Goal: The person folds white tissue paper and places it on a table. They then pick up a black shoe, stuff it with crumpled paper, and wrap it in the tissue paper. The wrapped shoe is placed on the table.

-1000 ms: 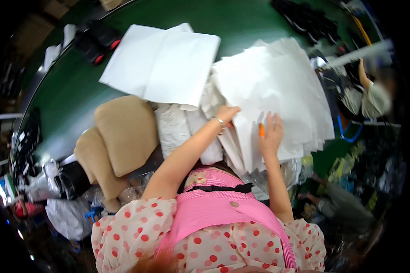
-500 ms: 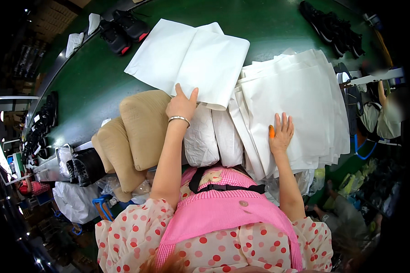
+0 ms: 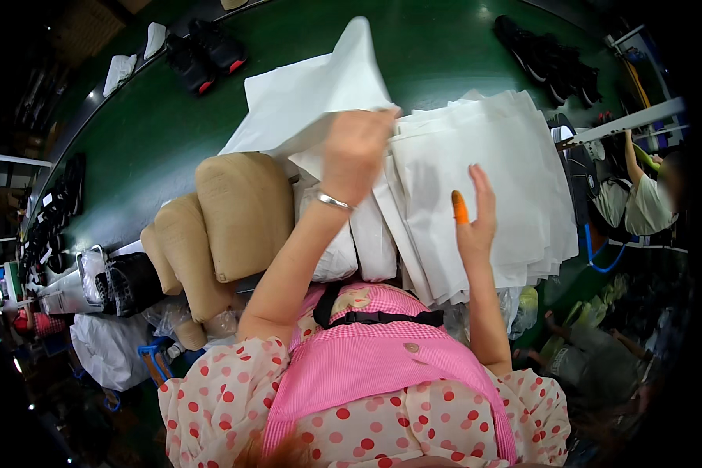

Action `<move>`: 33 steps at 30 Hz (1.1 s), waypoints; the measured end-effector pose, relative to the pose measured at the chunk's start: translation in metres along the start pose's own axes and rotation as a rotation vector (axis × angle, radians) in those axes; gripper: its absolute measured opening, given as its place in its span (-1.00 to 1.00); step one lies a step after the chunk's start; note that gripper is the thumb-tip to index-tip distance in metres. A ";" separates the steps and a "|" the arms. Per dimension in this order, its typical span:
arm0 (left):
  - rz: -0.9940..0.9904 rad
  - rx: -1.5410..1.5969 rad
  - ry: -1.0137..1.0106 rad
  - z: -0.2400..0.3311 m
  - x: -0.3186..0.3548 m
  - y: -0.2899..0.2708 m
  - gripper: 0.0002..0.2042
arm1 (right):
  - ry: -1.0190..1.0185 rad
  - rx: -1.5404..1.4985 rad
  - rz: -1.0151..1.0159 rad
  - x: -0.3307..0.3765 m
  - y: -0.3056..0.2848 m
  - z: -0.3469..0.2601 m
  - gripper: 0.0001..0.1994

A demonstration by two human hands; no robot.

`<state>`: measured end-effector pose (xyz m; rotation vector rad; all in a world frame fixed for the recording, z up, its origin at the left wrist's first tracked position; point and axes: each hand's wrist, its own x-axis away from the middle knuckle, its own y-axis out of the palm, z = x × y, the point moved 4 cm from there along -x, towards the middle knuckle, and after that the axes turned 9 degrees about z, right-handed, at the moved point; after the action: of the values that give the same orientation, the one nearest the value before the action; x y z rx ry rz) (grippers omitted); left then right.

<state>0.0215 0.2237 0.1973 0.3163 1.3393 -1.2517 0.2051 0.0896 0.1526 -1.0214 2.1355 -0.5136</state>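
My left hand [image 3: 358,152], with a silver bracelet at its wrist, is blurred by motion. Its fingers are pinched on the near right edge of a white paper sheet [image 3: 320,86], which bends upward into a peak. Part of that sheet's edge is hidden by the hand. My right hand [image 3: 475,222], an orange cover on its thumb, is open over the thick fanned stack of white paper [image 3: 514,179] at the right. Whether its palm touches the stack I cannot tell. White wrapped bundles [image 3: 376,242] lie between my arms, close to my apron.
Beige padded bundles [image 3: 245,214] stand left of my left forearm. Black shoes with red soles [image 3: 203,54] sit at the far left of the green table [image 3: 156,125], more black shoes [image 3: 546,62] at the far right. A white metal bar [image 3: 627,121] juts in from the right.
My left hand has moved right, from lying on the folded white sheet to gripping its edge, which is now lifted and bent. My right hand has raised its fingers and spread the thumb.
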 end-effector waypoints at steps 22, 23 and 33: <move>-0.970 0.683 -0.625 0.107 0.167 0.068 -0.70 | 0.471 -0.002 -0.061 0.066 -0.023 0.082 -0.89; -0.883 0.745 -0.805 0.097 0.165 0.071 -0.67 | 0.513 -0.024 -0.072 0.069 -0.031 0.078 -0.89; -0.769 1.025 -1.154 0.078 0.121 0.081 -0.56 | 0.518 -0.050 -0.148 0.079 -0.057 0.045 -0.85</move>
<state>0.0988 0.1344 0.0814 -0.2761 -0.3115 -2.1960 0.2322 -0.0096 0.1235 -1.1764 2.5408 -0.8779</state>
